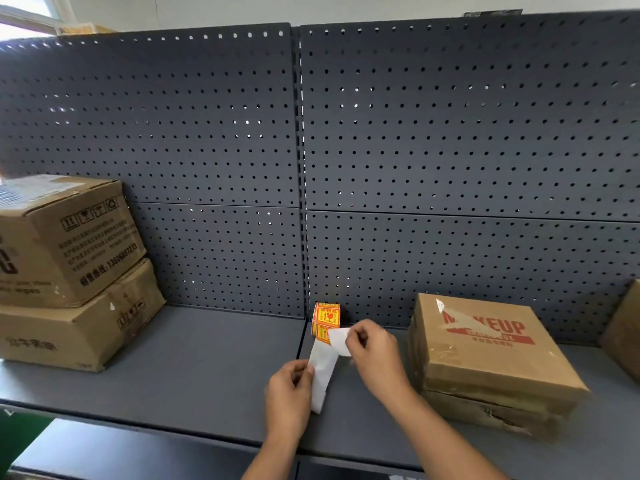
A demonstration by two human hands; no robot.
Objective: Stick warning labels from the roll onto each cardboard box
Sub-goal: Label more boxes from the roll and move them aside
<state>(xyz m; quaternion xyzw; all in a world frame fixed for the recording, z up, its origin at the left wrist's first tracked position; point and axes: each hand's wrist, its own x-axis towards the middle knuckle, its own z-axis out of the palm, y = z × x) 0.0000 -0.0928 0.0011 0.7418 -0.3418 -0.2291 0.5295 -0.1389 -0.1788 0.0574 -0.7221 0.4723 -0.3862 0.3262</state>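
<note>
L hand (289, 393) pinches the white backing strip (323, 375) low down, prob. to keep it taut. R hand (375, 358) pinches a curled label (338, 339) by its edge, blank white side showing, so it looks mid-peel. Behind them the roll (326, 322) stands on edge on the grey shelf (194, 368) against the pegboard (207, 133) — glossy orange/yellow print. Strip is thin, limp paper. Likely next target: flat brown box (485, 348) w/ red print and shiny tape, just right of R hand, top of a stack. Two taped cartons (62, 237) stacked far left — can't spot an orange label on any.
</note>
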